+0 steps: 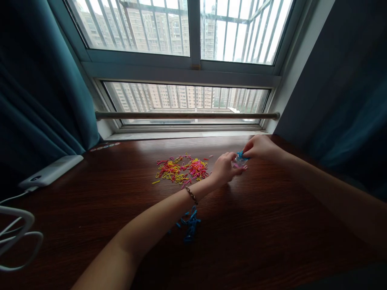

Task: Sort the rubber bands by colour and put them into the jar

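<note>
My left hand (224, 167) is closed around a small clear container (240, 162) that shows some pink at its lower part. Over the container's top, the fingers of my right hand (259, 147) pinch a few small blue bands (240, 154). Left of my hands lies a loose pile of small pink, red and yellow elastic bands (181, 170). More blue bands (191, 225) form a little heap below my left forearm, which partly covers them.
Everything rests on a dark brown wooden tabletop (272, 225) under a barred window. A white power bank (52, 172) with a white cable (27, 217) lies at the left. Blue curtains (45, 80) hang at both sides, and a metal rail (187, 115) crosses the window.
</note>
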Action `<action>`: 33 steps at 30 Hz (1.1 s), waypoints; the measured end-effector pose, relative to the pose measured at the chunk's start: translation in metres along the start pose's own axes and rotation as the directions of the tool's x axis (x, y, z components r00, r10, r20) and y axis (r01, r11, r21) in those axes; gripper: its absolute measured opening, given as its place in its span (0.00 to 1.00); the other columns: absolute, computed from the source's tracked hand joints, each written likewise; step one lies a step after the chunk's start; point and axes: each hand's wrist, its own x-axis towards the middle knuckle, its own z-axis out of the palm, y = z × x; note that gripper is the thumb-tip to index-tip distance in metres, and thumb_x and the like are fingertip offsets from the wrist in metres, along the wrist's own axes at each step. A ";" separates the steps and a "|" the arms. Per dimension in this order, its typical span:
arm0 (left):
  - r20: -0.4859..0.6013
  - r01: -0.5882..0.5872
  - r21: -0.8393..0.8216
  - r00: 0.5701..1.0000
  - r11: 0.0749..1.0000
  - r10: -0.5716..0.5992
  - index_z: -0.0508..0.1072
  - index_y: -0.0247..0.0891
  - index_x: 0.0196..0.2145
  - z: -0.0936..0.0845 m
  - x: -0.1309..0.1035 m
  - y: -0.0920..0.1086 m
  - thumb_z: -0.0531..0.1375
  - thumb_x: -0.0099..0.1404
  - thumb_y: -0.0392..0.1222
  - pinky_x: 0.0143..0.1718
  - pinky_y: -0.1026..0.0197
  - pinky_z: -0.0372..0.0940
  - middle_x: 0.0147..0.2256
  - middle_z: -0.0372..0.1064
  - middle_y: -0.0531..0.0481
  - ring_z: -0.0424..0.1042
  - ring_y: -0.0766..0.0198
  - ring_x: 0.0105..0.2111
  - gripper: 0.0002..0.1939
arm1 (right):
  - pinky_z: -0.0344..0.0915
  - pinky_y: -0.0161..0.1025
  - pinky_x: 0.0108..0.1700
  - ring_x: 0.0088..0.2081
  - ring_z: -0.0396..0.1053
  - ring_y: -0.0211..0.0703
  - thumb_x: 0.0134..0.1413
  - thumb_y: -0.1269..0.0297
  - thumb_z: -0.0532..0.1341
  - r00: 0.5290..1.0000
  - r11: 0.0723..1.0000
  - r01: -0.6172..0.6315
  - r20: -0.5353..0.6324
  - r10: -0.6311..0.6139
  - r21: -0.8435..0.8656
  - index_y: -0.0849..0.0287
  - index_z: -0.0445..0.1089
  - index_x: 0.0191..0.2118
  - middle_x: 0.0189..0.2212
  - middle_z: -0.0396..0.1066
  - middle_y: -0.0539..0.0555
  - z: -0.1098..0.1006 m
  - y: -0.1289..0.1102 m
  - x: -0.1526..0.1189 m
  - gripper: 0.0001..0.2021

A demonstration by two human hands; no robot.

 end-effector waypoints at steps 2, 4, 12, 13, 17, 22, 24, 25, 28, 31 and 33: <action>-0.008 0.005 0.020 1.000 1.000 -0.005 0.68 0.36 0.34 0.000 -0.001 0.000 0.64 0.48 0.52 0.32 0.62 0.57 0.31 0.66 0.49 0.65 0.60 0.32 0.20 | 0.58 0.33 0.26 0.25 0.67 0.40 0.34 0.70 0.64 0.998 0.987 0.047 -0.035 -0.053 -0.155 0.61 0.76 0.23 0.18 0.71 0.52 0.006 -0.006 0.000 0.05; -0.020 0.025 0.029 1.000 0.999 -0.024 0.67 0.37 0.33 0.001 -0.002 -0.001 0.63 0.48 0.53 0.31 0.62 0.57 0.31 0.66 0.49 0.65 0.60 0.32 0.20 | 0.57 0.33 0.26 0.25 0.67 0.41 0.35 0.71 0.62 0.995 0.966 0.078 -0.041 -0.091 -0.247 0.61 0.76 0.23 0.18 0.71 0.53 0.010 -0.011 0.001 0.05; -0.008 0.135 -0.073 0.991 0.988 -0.136 0.69 0.36 0.31 0.000 -0.007 -0.002 0.64 0.47 0.51 0.30 0.63 0.58 0.29 0.69 0.50 0.67 0.62 0.30 0.18 | 0.56 0.32 0.25 0.25 0.66 0.39 0.34 0.73 0.63 0.985 0.927 0.164 0.000 -0.174 -0.337 0.63 0.75 0.26 0.22 0.72 0.54 0.014 -0.021 0.011 0.06; -0.009 0.142 -0.080 0.990 0.987 -0.144 0.69 0.36 0.31 0.000 -0.007 -0.003 0.64 0.47 0.51 0.30 0.63 0.58 0.29 0.69 0.50 0.67 0.62 0.30 0.18 | 0.56 0.32 0.24 0.25 0.66 0.39 0.34 0.74 0.63 0.985 0.929 0.166 0.013 -0.172 -0.331 0.63 0.75 0.26 0.22 0.72 0.54 0.014 -0.023 0.012 0.06; -0.014 0.155 -0.088 0.987 0.984 -0.157 0.69 0.36 0.31 0.001 -0.008 -0.006 0.63 0.49 0.50 0.30 0.63 0.58 0.29 0.70 0.49 0.68 0.62 0.30 0.17 | 0.57 0.32 0.25 0.24 0.66 0.39 0.34 0.75 0.64 0.988 0.934 0.157 0.064 -0.144 -0.321 0.63 0.75 0.27 0.22 0.71 0.54 0.014 -0.028 0.015 0.07; -0.008 0.148 -0.095 0.989 0.984 -0.150 0.69 0.36 0.33 0.003 -0.008 -0.006 0.63 0.50 0.48 0.29 0.64 0.58 0.30 0.70 0.50 0.68 0.62 0.30 0.16 | 0.56 0.33 0.25 0.26 0.66 0.41 0.36 0.74 0.63 0.986 0.889 0.164 0.104 -0.132 -0.428 0.64 0.75 0.28 0.23 0.71 0.56 0.019 -0.032 0.018 0.07; -0.011 0.152 -0.099 0.988 0.983 -0.154 0.70 0.36 0.33 0.004 -0.009 -0.006 0.64 0.49 0.47 0.30 0.64 0.58 0.30 0.71 0.50 0.68 0.61 0.30 0.15 | 0.55 0.33 0.25 0.28 0.66 0.42 0.36 0.73 0.64 0.980 0.848 0.197 0.101 -0.170 -0.492 0.64 0.75 0.30 0.25 0.72 0.58 0.021 -0.032 0.019 0.09; -0.016 0.156 -0.104 0.987 0.982 -0.158 0.70 0.36 0.33 0.005 -0.009 -0.006 0.64 0.49 0.47 0.30 0.64 0.59 0.30 0.71 0.50 0.68 0.61 0.30 0.15 | 0.54 0.33 0.25 0.28 0.66 0.43 0.35 0.72 0.64 0.975 0.827 0.220 0.101 -0.197 -0.517 0.64 0.74 0.32 0.26 0.72 0.58 0.021 -0.031 0.020 0.11; -0.034 0.169 -0.132 0.984 0.977 -0.175 0.70 0.36 0.32 0.006 -0.010 -0.007 0.64 0.49 0.46 0.30 0.64 0.59 0.29 0.70 0.51 0.68 0.62 0.30 0.14 | 0.52 0.33 0.24 0.27 0.65 0.41 0.35 0.70 0.64 0.953 0.785 0.299 0.134 -0.270 -0.543 0.63 0.73 0.32 0.26 0.71 0.56 0.021 -0.029 0.022 0.11; -0.041 0.173 -0.158 0.982 0.972 -0.182 0.69 0.36 0.31 0.006 -0.010 -0.007 0.63 0.50 0.46 0.30 0.64 0.59 0.28 0.70 0.51 0.68 0.63 0.30 0.13 | 0.50 0.33 0.22 0.24 0.63 0.39 0.34 0.69 0.65 0.930 0.775 0.366 0.196 -0.310 -0.515 0.61 0.73 0.27 0.22 0.69 0.53 0.020 -0.029 0.023 0.08; -0.045 0.165 -0.168 0.984 0.972 -0.175 0.69 0.35 0.30 0.007 -0.011 -0.007 0.63 0.50 0.46 0.30 0.64 0.59 0.28 0.69 0.51 0.68 0.63 0.30 0.13 | 0.49 0.32 0.22 0.23 0.62 0.37 0.34 0.69 0.65 0.917 0.772 0.399 0.215 -0.336 -0.494 0.61 0.73 0.26 0.19 0.68 0.51 0.019 -0.030 0.022 0.06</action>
